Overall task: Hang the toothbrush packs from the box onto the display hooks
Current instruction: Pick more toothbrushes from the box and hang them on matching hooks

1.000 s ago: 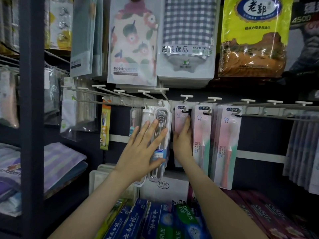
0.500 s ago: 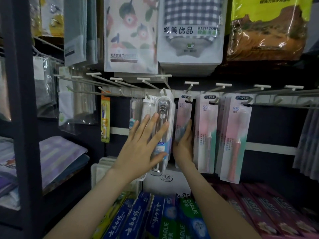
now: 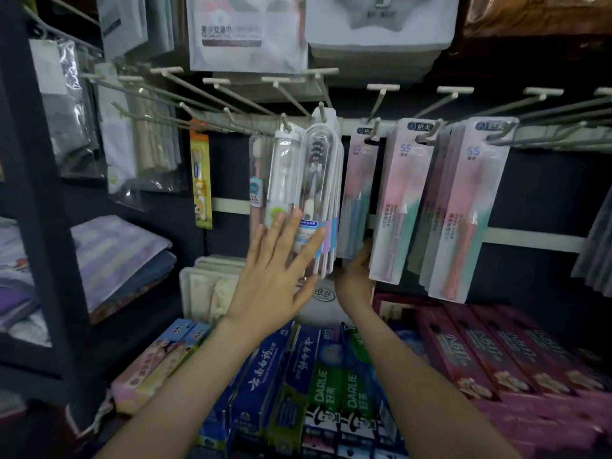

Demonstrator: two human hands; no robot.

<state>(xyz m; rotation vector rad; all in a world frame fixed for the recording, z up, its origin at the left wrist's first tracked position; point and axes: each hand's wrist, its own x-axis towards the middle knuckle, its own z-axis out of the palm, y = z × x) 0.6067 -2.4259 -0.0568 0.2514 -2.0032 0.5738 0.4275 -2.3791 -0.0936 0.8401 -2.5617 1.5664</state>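
a shop, toothbrush packs (image 3: 394, 200) hung on display hooks (image 3: 427, 109), boxed toothpaste (image 3: 334, 385) shelved below, packaged towels (image 3: 248, 31) above

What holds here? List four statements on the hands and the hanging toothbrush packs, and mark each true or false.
1. The left hand lies with straight fingers on the clear-cased packs. True.
2. The right hand holds a toothpaste box. False: it is at the lower end of a hanging pink-and-green pack; the toothpaste boxes lie below.
3. More pink-and-green packs hang to the right of that one. True.
4. The yellow pack hangs at the far right of the row. False: it hangs left of the clear-cased packs.
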